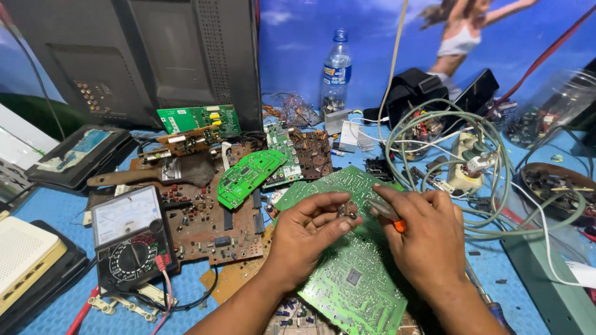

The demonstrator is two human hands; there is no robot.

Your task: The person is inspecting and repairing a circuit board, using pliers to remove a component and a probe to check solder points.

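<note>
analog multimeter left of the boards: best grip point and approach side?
Probably grip the multimeter across its long left and right edges, about mid-body, coming from above. It lies flat, face up, so only those edges are free. Avoid the lower right corner: the red lead plugs in there. The brown circuit board crowds its right edge.
</note>
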